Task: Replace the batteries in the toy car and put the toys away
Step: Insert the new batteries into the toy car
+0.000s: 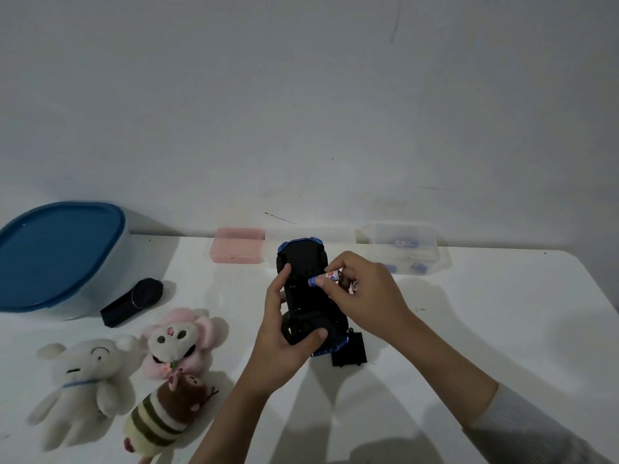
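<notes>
a dim room, seen from above by a camera on the person's head. a plain, pale grey wall [301, 95] fills the upper half, with a few faint scuffs and a short dark mark low down. below it, a white desk [485, 313] with a rounded far right corner runs across the view, its surface bare in places and softly shadowed.

near the middle of the desk, a blue toy car [306, 296] lies upside down, its black underside facing up. the left hand [284, 333] is closed around the near end of the car, thumb across the underside and a finger stretched along its left edge. the right hand [361, 296] pinches a small battery [326, 277] between thumb and fingers, holding it tilted just over the car's underside. a flat black cover [350, 351] lies on the desk beside the car's near right corner.

at the far left, a large white tub with a blue lid [57, 256] stands on the desk. just beside it lies a black remote control [132, 301]. in front of these lie three soft toys: a white bear [83, 383], a pink one [177, 343] and a striped brown one [164, 416].

along the wall stand a small pink box [237, 245] and a clear box [402, 247] with small blue items inside, too blurred to identify.
</notes>
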The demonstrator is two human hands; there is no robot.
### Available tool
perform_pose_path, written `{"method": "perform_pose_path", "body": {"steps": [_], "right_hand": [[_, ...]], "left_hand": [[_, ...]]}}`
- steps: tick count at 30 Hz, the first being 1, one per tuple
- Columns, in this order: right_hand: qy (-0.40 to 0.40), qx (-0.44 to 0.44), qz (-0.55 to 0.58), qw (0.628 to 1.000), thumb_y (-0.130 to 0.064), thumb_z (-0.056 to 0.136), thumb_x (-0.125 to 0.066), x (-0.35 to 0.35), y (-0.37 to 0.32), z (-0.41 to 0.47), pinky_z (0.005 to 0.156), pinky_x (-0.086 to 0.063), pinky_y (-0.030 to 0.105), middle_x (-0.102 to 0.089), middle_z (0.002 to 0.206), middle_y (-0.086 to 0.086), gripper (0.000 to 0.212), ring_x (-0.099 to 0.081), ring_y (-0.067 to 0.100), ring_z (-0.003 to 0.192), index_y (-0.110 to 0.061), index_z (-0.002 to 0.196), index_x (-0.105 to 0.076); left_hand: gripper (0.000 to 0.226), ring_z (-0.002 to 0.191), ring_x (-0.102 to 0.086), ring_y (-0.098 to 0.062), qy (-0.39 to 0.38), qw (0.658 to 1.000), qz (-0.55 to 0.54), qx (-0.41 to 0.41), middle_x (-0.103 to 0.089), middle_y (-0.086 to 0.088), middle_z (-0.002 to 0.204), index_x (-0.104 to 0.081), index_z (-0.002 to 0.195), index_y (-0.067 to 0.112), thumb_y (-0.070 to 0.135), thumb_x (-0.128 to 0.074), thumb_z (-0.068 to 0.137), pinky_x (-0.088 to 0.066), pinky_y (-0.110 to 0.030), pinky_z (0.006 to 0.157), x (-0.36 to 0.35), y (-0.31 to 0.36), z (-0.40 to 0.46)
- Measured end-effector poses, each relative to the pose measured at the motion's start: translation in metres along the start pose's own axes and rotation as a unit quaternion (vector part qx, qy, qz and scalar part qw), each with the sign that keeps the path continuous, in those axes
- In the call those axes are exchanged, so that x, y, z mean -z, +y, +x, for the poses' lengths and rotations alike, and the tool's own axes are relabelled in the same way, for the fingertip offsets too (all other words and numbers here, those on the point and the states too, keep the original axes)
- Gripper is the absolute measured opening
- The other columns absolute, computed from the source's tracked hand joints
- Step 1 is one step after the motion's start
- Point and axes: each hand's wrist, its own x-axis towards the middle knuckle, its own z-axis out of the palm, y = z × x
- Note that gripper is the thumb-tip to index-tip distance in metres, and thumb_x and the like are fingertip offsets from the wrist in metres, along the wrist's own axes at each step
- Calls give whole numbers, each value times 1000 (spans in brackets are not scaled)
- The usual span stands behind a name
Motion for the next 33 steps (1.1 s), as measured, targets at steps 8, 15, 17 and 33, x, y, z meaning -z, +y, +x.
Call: {"method": "perform_pose_path", "body": {"steps": [8,15,17,33], "right_hand": [[70,-81,-33,994,-47,71,-75,-3,-6,2,55,-44,33,-58,52,1,39,-56,14,53,-17,79,-50],[109,-67,-39,991,-47,64,-81,-9,-16,2,46,-39,26,-45,42,-8,38,-47,8,44,-21,63,-53],[103,-59,-50,992,-47,64,-81,-11,-19,2,45,-37,24,-44,42,-9,38,-46,8,43,-19,60,-55],[28,0,-101,995,-41,68,-80,-9,-33,16,51,-38,27,-53,52,-7,28,-48,10,51,-15,63,-72]], "left_hand": [[94,102,-65,-20,13,1000,16,3,-48,5,125,-34,133,48,-4,-79,69,-58,-30,73,3,1,0],[93,104,-63,-21,36,999,0,3,-48,3,123,-40,128,47,2,-85,60,-59,-34,71,2,4,0],[92,103,-63,-19,38,999,6,5,-48,4,121,-41,124,50,2,-85,59,-59,-34,69,2,6,0],[88,102,-62,-22,54,998,4,-12,-44,6,115,-41,125,44,7,-85,58,-60,-40,67,11,13,-1]]}}
